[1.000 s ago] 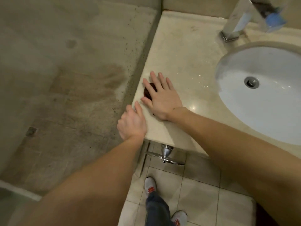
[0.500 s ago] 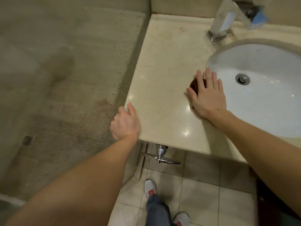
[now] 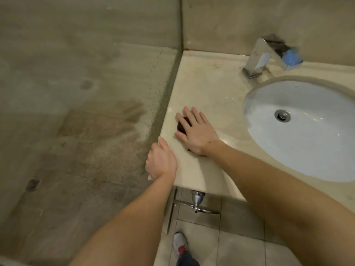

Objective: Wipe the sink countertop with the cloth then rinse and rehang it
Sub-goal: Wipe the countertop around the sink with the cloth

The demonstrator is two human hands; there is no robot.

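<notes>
Right hand: we see the right hand [image 3: 196,134] lying flat on the desk [image 3: 207,93], fingers [image 3: 189,117] spread, pressing down on the cloth.
Cloth: the dark cloth [image 3: 182,126] lies under that palm, near the desk's left edge, well apart from the sink [image 3: 307,141].
Left hand: the left hand [image 3: 160,161] grips the desk's front-left corner, fingers curled over the edge.

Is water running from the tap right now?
No, the faucet shows no stream, and the right hand presses the dark cloth flat on the countertop, away from the basin.
</notes>
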